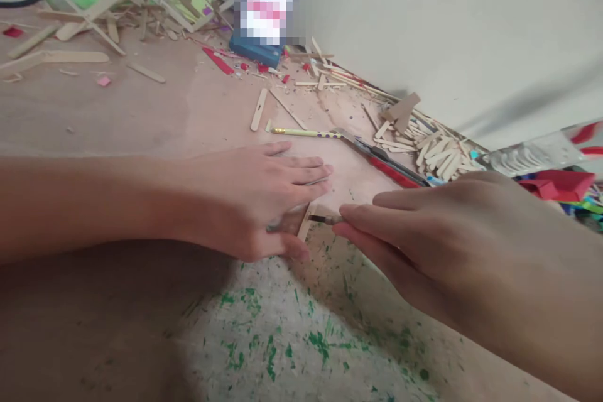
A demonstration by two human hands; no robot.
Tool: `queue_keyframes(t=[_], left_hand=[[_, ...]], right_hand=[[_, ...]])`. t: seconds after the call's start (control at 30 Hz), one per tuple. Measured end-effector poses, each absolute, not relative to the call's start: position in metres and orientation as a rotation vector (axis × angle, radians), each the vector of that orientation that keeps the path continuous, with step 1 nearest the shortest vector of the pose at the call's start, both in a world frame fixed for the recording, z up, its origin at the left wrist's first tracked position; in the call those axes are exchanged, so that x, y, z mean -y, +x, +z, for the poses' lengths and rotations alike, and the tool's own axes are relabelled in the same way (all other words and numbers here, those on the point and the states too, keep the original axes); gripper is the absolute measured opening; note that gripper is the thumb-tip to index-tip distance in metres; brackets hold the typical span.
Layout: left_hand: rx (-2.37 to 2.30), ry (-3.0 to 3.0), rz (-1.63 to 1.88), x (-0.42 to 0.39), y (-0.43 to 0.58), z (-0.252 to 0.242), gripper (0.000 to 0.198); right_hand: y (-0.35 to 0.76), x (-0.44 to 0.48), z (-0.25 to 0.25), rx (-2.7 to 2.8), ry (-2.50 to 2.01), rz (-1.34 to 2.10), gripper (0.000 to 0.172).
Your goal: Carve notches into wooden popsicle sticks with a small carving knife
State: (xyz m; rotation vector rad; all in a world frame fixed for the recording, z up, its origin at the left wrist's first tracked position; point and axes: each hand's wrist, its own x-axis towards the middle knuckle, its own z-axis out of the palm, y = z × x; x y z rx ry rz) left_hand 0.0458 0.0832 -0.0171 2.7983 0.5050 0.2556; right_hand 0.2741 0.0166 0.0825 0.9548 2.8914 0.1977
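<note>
My left hand (277, 191) lies flat on the table with its fingers stretched out. Its thumb and palm edge rest by a narrow wooden craft stick (306, 221), part of which is hidden under the hand. In my right hand (438, 232) is a slim craft knife (325, 220), pinched between thumb and fingers; only its dark blade and metal collar show. The blade tip meets the craft stick just right of my left thumb. Beyond my fingers lie a yellow pencil (301, 132) with dark spots and a red and black cutter-like tool (381, 160), partly behind my right hand.
The near tabletop (264, 326) has green paint marks. A lit phone (266, 0), blurred out, leans in a blue stand (257, 51) by the wall. Loose craft sticks (89, 19) are heaped at far left, and short cut pieces (443, 154) lie along the wall at right.
</note>
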Motion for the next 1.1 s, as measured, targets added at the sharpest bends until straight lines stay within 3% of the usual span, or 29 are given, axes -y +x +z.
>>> queue_keyframes(t=[0.17, 0.47, 0.8, 1.1], left_hand=[[-0.497, 2.795, 0.258, -0.082, 0.044, -0.016, 0.086], [-0.517, 2.801, 0.305, -0.081, 0.044, -0.016, 0.087], [-0.525, 2.815, 0.320, -0.080, 0.043, -0.015, 0.086], [-0.513, 2.809, 0.361, -0.081, 0.042, -0.018, 0.085]], right_hand=[[0.300, -0.001, 0.060, -3.036, 1.072, 0.142, 0.011], [0.308, 0.013, 0.020, -3.127, 1.363, 0.221, 0.016], [0.306, 0.014, 0.017, -3.122, 1.420, 0.172, 0.020], [0.302, 0.014, 0.020, -3.093, 1.587, -0.161, 0.018]])
